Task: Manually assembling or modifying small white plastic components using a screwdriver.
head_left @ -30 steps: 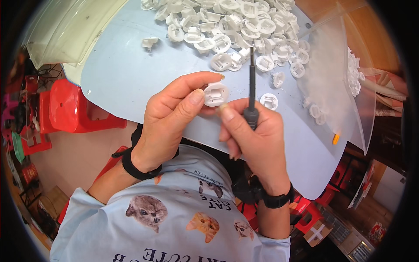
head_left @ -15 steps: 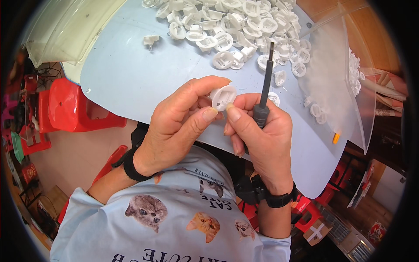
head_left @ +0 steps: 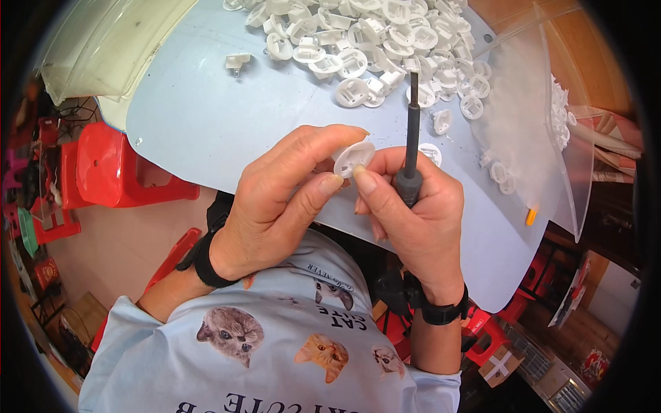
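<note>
Between the thumb and fingers of my left hand [head_left: 279, 186] is a round white plastic part [head_left: 353, 158], its slotted face tilted up. My right hand [head_left: 420, 213] is closed around the dark handle of a screwdriver-like tool [head_left: 412, 131]. Its thin black shaft points up and away from me, clear of the held part. My right thumb and a fingertip touch the lower right edge of the white part. Another white part [head_left: 430, 154] lies on the table just behind my right hand, partly hidden by it.
A large heap of similar white parts [head_left: 351, 63] covers the far table [head_left: 186, 124]. One lone part [head_left: 237, 62] lies left of it. Clear plastic sheeting [head_left: 516, 103] stands at the right, a translucent bin [head_left: 103, 55] at far left. Red stools [head_left: 113, 165] stand on the floor.
The tool has swung slightly left and become more upright. The white part has tilted in my fingers, and my right thumb has shifted a little left onto its face.
</note>
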{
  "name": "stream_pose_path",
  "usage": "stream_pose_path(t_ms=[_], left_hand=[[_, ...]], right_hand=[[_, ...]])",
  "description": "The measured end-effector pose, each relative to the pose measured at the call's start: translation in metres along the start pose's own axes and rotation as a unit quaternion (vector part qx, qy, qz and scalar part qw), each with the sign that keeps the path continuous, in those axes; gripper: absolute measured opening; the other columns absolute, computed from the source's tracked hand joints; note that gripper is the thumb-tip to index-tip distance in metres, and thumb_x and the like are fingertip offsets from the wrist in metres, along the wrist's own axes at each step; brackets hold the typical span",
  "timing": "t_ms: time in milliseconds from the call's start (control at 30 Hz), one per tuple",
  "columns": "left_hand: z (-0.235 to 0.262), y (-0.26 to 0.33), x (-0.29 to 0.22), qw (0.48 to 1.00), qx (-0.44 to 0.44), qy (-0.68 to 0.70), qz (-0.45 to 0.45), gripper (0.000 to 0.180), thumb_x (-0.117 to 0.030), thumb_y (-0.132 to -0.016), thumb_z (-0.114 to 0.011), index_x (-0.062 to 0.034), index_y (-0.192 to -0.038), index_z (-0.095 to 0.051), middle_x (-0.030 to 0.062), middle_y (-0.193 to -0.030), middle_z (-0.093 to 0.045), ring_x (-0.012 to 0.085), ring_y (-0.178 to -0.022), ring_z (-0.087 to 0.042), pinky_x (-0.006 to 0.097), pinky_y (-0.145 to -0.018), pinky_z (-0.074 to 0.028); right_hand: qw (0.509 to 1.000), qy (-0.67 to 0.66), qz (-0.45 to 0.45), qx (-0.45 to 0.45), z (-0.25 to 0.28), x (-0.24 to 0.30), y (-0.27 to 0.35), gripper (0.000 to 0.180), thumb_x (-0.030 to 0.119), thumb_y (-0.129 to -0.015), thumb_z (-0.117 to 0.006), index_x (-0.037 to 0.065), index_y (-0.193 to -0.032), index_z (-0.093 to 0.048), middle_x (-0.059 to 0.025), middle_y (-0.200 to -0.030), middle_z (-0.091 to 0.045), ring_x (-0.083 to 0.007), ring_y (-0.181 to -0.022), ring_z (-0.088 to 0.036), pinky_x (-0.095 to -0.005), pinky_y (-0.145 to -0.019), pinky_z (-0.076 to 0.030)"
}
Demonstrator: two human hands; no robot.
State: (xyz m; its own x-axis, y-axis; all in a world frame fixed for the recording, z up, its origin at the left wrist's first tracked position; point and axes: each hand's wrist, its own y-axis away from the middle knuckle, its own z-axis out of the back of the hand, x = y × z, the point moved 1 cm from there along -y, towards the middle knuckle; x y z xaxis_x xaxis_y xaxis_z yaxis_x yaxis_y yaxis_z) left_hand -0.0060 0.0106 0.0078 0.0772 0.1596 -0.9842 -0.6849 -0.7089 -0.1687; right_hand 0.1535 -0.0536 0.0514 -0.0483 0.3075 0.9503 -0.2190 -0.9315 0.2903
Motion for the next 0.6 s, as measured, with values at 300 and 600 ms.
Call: stream_pose_path(t_ms=[300, 600], left_hand=[[-0.0041, -0.0004, -0.0008, 1.000, -0.021, -0.012, -0.019, 0.034, -0.009, -0.097, -0.048, 0.0062, -0.127, -0.048, 0.0115, -0.114, -0.055, 0.0140, -0.095, -0.057, 0.025, -0.080, -0.047], [-0.0041, 0.0014, 0.0004, 1.000, -0.027, -0.009, -0.012, 0.038, -0.009, -0.097, -0.047, 0.0063, -0.131, -0.044, 0.0124, -0.116, -0.057, 0.0149, -0.098, -0.058, 0.026, -0.082, -0.049]], right_hand=[[0.994, 0.078, 0.082, -0.010, -0.0026, -0.0034, -0.0003, 0.011, 0.006, -0.087, -0.064, -0.001, -0.093, -0.060, -0.0051, -0.074, -0.068, -0.0065, -0.063, -0.059, -0.0216, -0.057, -0.047], [0.989, 0.102, 0.102, -0.013, -0.0057, -0.0080, -0.0012, 0.011, 0.004, -0.085, -0.063, -0.001, -0.093, -0.058, -0.0082, -0.071, -0.066, -0.0132, -0.060, -0.063, -0.0250, -0.055, -0.048]])
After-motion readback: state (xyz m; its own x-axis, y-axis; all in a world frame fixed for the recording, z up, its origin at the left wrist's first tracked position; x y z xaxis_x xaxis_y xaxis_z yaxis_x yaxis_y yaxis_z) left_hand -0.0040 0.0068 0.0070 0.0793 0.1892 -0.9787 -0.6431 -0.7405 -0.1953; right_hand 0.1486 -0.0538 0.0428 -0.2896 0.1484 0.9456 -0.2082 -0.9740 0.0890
